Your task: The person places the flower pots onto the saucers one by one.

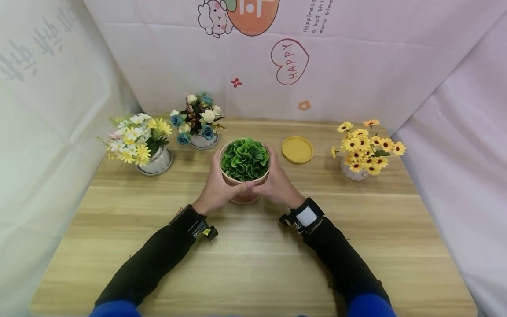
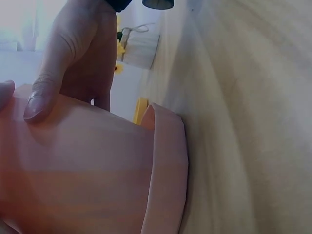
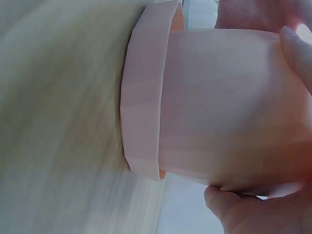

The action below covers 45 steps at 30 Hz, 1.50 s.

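Note:
A pink flowerpot [image 1: 241, 193] with a round, leafy green plant [image 1: 245, 159] stands at mid-table. My left hand [image 1: 217, 189] grips its left side and my right hand [image 1: 280, 185] its right side, the two thumbs meeting across the front below the rim. Both wrist views show the smooth pot wall [image 2: 83, 156] with its base inside a pink faceted saucer [image 3: 144, 92] on the tabletop. In the left wrist view, the thumb of the right hand [image 2: 80, 53] presses on the pot's wall. A yellow round saucer [image 1: 297, 149] lies behind the right hand.
At the left stand a pot of white and yellow flowers [image 1: 136, 138] and, farther back, a pot of blue and white roses [image 1: 198, 116], each on a grey saucer. Yellow flowers [image 1: 362, 147] in a pale pot stand at the right. Printed white cloth [image 1: 253, 57] borders the wooden table [image 1: 253, 264].

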Available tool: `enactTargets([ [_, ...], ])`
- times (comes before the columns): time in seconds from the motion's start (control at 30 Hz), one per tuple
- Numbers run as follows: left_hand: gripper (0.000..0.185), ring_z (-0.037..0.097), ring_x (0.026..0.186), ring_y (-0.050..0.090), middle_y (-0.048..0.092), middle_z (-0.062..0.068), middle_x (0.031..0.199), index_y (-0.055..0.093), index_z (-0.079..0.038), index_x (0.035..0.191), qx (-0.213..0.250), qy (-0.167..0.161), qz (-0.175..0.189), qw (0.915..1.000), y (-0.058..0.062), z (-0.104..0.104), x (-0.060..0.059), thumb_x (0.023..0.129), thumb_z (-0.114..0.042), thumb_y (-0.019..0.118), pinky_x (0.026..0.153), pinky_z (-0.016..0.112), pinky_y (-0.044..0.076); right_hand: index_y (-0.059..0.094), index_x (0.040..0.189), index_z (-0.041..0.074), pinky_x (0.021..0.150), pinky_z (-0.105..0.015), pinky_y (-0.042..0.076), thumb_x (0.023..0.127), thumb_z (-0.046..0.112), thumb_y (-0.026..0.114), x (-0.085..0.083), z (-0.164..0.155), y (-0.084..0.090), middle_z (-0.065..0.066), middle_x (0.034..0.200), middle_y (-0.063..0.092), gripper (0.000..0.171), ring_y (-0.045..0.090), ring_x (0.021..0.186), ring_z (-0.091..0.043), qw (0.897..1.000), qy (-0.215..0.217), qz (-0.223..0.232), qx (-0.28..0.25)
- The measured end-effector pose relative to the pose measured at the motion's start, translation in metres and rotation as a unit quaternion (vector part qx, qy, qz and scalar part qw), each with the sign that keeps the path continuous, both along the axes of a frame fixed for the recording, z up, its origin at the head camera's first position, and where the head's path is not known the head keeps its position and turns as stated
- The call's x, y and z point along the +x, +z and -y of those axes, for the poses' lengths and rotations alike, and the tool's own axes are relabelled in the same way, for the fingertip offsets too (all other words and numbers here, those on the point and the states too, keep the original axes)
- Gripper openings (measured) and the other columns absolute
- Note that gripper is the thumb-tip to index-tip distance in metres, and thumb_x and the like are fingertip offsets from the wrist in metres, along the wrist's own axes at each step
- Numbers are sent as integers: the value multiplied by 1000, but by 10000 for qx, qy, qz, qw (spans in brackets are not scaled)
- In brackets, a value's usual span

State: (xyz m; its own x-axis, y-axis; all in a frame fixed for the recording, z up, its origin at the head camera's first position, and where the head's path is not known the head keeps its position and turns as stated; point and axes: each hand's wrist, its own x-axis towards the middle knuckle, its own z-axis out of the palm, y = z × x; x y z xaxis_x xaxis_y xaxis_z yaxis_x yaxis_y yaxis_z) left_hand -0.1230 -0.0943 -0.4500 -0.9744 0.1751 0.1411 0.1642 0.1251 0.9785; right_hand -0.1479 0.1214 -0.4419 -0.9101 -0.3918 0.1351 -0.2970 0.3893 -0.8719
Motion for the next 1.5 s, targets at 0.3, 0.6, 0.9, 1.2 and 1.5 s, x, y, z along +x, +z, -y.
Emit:
enactTargets([
  [0.3,123,18,156,33,26,-1,171,9,-31,168,52,10,-235,9997,0,-5,-27,79,-26,93,131,48,32,6,167,12,132,-48,30,79,18,95,-24,-2,-2,-12,172,24,126,34,158,-29,9997,13,-98,-214],
  [0.6,125,24,158,30,22,3,173,5,-26,169,158,-80,-237,9996,-2,-7,-54,80,-20,92,132,50,30,8,165,13,131,-48,33,80,14,93,-47,-4,-3,-12,169,29,120,37,155,-27,9994,7,-111,-333],
  [0.9,118,23,159,28,17,6,175,5,-24,170,-108,-69,-208,9997,-2,-8,-75,85,-27,88,132,46,30,10,165,19,128,-48,37,81,16,93,-66,-4,-3,-8,168,34,118,39,154,-26,9993,-121,-31,-360],
  [1.2,120,26,163,22,7,8,178,-4,-20,170,-145,-84,175,9997,2,-5,-98,89,-25,84,133,46,30,5,167,16,129,-48,36,83,9,90,-92,-1,-2,-11,170,31,119,37,156,-28,9987,-37,205,-462],
  [1.5,124,32,164,20,2,13,179,-11,-23,170,-531,-121,506,9972,13,-3,-114,90,-38,83,133,51,28,1,167,19,130,-43,34,85,15,89,-111,-2,1,-9,171,30,119,35,157,-23,9986,-141,386,-329],
])
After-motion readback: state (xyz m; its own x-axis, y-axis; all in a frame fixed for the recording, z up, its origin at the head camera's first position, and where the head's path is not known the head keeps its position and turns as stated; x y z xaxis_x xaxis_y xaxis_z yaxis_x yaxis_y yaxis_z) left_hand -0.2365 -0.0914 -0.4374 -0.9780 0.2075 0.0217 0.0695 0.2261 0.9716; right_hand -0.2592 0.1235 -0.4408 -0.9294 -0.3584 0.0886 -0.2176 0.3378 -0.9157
